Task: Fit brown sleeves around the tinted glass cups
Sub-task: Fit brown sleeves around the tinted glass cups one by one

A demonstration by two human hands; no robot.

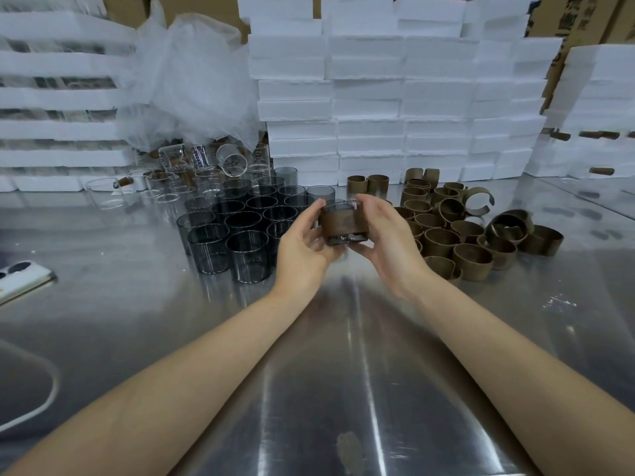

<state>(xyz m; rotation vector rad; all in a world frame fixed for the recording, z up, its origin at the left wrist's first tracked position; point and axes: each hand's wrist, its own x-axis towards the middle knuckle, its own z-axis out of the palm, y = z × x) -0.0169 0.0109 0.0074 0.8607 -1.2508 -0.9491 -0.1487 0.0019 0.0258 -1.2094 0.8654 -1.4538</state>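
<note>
Scene: Two bare forearms reach across a shiny steel bench (343,372) toward its middle.
Held cup: One tinted glass cup (343,239), wearing a brown sleeve (340,221), is held in the air over the bench's middle.
Left hand: The left hand (302,242) grips the cup's left side, fingers curled round it.
Right hand: The right hand (388,235) clasps the right side the same way.
Bare cups: A cluster of unsleeved tinted cups (240,228) stands just left of the hands, toward the far edge.
Spare sleeves: A heap of loose sleeves (464,235) lies just right of the hands.
Far edge: Stacked white foam boxes (378,97); clear glasses (178,176) and crumpled plastic wrap (192,80) toward the far left corner.
Doing it well: A strip of glass shows below the sleeve, so it probably needs levelling. Press evenly from both sides, slide it without tilting, and squeeze lightly, since glass is slippery and breakable.
Hard to make out: The sleeve's open gap and the fingers behind the cup are hidden. The rim is blurred. A flat white object (20,280) is cut off at the left edge.
</note>
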